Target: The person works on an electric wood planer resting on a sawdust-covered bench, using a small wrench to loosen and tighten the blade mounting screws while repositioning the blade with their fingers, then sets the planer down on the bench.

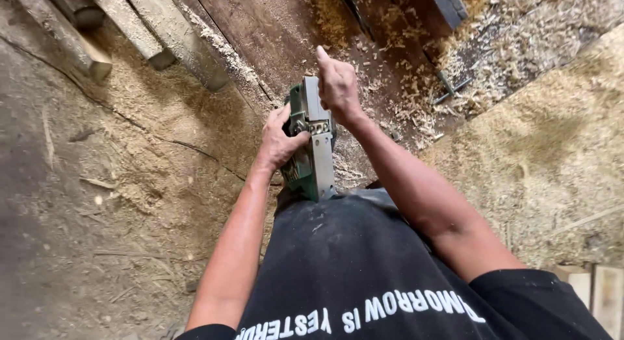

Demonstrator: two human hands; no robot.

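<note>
Gripping green planer: left hand, right hand; sawdust, planks around.

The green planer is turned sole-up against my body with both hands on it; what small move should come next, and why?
Probably steady it first. The left hand grips the side of the green planer, while the right hand rests on its front end with a finger raised. The metal sole and the screws at the blade slot face up, so brace the body firmly before touching the slot. Sawdust on the floor makes footing loose.

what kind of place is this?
Probably a woodworking shop or sawmill floor: wood shavings and sawdust everywhere, timber lengths lying about, and both hands gripping a green power planer.
</note>
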